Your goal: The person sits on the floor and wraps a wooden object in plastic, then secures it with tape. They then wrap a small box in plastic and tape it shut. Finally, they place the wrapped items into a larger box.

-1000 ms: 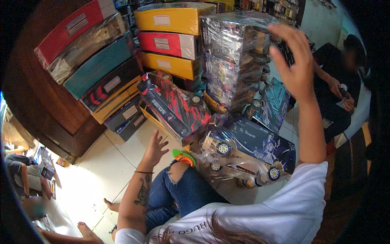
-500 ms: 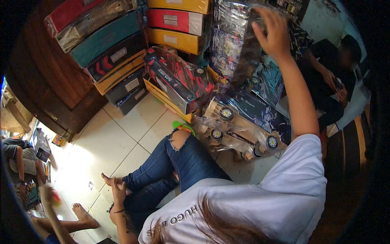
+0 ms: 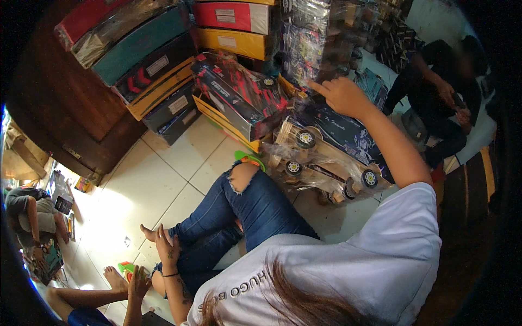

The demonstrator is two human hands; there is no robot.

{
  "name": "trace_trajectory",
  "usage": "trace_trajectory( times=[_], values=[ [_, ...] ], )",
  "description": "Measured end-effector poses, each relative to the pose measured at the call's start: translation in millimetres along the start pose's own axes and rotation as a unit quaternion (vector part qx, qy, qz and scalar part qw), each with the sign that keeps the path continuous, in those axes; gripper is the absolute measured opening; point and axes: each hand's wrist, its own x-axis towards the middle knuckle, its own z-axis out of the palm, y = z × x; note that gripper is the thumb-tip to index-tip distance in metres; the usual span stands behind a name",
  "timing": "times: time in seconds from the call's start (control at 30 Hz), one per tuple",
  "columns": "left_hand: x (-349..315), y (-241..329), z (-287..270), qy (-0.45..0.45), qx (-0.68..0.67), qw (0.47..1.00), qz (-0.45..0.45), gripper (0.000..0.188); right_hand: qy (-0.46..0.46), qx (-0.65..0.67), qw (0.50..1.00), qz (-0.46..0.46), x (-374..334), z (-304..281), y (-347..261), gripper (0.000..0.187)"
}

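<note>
My right hand (image 3: 342, 96) is raised in front of a clear-wrapped stack (image 3: 304, 51), index finger stretched to the left and nothing held. Below it lies a dark blue printed box (image 3: 340, 133). Beside that box are plastic-wrapped wooden pieces with black wheels (image 3: 305, 139). My left hand (image 3: 166, 250) is by my bare foot (image 3: 148, 232), beside my bent leg in torn jeans (image 3: 212, 204). Its fingers are extended and look apart, with nothing visible in them. Past my knee sits a green and orange object (image 3: 251, 160), partly hidden.
Wrapped boxes (image 3: 144, 51) are stacked at the back left, beside a dark wooden door (image 3: 76, 119). A red-and-black printed box (image 3: 239, 95) rests on a yellow one. Another person's hand (image 3: 140, 282) is near a green and red object (image 3: 126, 267). Other people sit at far left and right.
My right hand has come down and left from beside the stack's top. My left hand has shifted slightly up from my foot. The other person's hand at lower left moved right.
</note>
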Motion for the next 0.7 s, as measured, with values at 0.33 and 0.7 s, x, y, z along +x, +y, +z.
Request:
trace_trajectory(
  times=[0.33,0.7],
  values=[
    [135,318,0,-0.127,-0.124,0.868,0.464,0.078,0.030,0.131,0.991,0.028,-29,39,4,0.064],
    [157,406,72,-0.152,0.022,0.786,0.599,0.054,0.009,0.267,0.962,0.048,-17,29,34,0.046]
  ],
)
